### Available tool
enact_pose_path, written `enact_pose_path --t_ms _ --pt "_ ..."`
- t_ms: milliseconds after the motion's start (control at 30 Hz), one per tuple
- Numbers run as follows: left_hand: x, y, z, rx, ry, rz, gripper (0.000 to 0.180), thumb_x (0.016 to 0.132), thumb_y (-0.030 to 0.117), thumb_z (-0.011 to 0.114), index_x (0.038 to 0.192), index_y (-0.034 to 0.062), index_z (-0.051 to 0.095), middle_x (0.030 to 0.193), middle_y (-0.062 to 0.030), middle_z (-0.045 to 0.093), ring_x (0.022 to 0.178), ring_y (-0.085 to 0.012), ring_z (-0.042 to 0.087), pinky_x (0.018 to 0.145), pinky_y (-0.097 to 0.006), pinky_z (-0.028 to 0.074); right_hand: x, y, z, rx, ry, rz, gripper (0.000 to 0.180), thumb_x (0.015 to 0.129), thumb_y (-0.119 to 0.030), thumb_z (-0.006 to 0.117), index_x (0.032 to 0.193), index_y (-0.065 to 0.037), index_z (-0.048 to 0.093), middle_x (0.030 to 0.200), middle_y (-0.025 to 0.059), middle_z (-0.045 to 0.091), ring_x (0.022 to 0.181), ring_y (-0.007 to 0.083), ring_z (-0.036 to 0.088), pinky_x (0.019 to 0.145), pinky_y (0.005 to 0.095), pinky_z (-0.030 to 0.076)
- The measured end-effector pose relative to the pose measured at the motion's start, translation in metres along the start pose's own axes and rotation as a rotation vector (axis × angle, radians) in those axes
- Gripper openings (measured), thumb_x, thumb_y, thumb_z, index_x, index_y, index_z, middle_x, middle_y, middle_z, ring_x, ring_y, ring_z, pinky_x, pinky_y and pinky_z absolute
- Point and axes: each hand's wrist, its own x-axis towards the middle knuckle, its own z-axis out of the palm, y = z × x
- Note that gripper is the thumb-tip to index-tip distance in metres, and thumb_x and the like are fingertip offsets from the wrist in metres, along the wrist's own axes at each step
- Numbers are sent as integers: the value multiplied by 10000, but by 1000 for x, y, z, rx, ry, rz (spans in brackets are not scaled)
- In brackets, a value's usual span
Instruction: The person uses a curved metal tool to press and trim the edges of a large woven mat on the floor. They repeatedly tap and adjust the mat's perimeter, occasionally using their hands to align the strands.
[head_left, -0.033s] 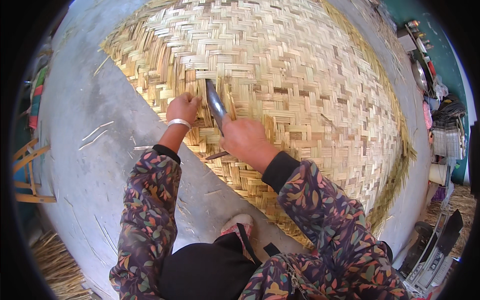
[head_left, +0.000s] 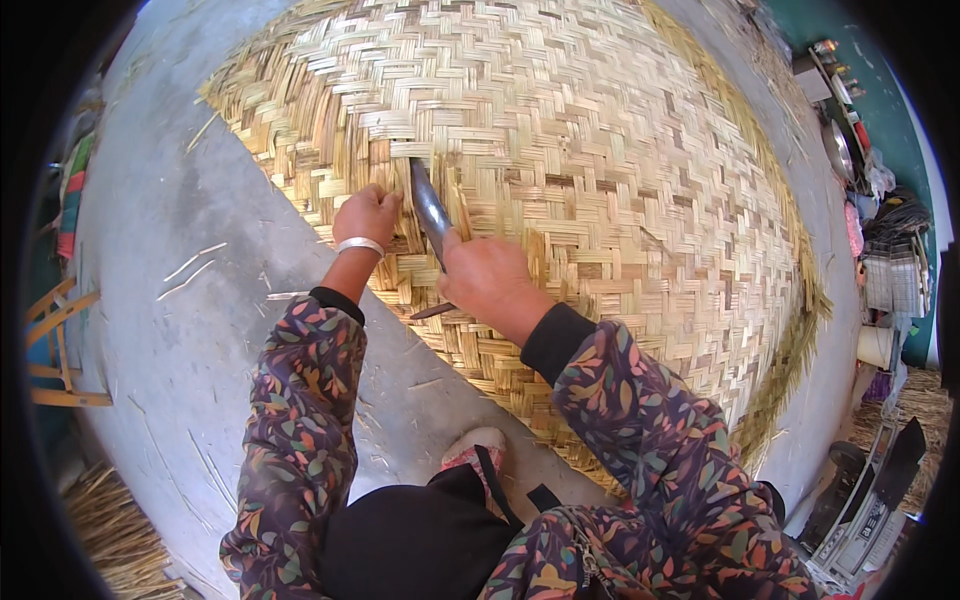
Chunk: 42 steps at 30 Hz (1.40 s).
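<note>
A large woven mat (head_left: pixel 620 190) of pale, flat split strips spreads across the floor in front of me. My right hand (head_left: pixel 492 285) is closed around a curved, dark metal weaving tool (head_left: pixel 430 208). The far tip of this tool slips under the strips of the mat. Below the same hand a dark pointed end (head_left: pixel 432 312) pokes out; whether it belongs to the tool I cannot tell. My left hand (head_left: pixel 366 220), with a silver bracelet on the wrist, is closed against the mat just left of the tool. What its fingers pinch is hidden.
Grey concrete floor (head_left: pixel 180 330) with loose strips borders the mat's left edge. A wooden frame (head_left: pixel 65 345) stands at far left, above a straw bundle (head_left: pixel 125 535). Household items and a teal wall line the right side. My shoe (head_left: pixel 480 445) is beside the mat's near edge.
</note>
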Motion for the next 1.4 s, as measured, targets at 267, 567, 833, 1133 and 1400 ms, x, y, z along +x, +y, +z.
enact_pose_path --t_ms 267,567,833,1133,1400 --pt "21 -10 -9 -401 -169 -150 541 847 523 612 988 9 704 792 -137 708 778 -302 688 767 -427 515 13 -4 8 252 -18 160 328 781 -225 642 1034 -30 570 829 205 659 812 386 655 699 502 505" --pt "7 20 -8 45 -94 -122 475 796 547 673 935 95 719 932 -139 715 874 -310 679 769 -410 516 16 -9 14 28 37 86 216 846 -140 523 976 -1 626 759 161 685 699 352 683 596 463 528" --pt "4 28 -1 126 -7 -83 428 807 536 659 856 113 697 859 -129 707 834 -305 673 712 -420 507 -65 1 -23 87 -193 140 279 821 -214 551 1045 -49 574 740 179 655 707 370 652 624 504 494" --pt "22 -5 -1 -204 -102 -48 454 866 475 608 857 32 705 773 -140 689 728 -276 664 678 -391 512 -76 5 -44 235 -241 112 313 812 -301 596 1027 -73 592 798 160 661 782 375 651 702 494 500" --pt "11 -8 13 5 113 131 357 861 387 681 899 32 671 700 -92 674 616 -182 662 587 -327 510 -20 12 -38 145 -174 33 239 783 -226 590 871 -24 683 826 197 677 802 380 666 724 477 523"
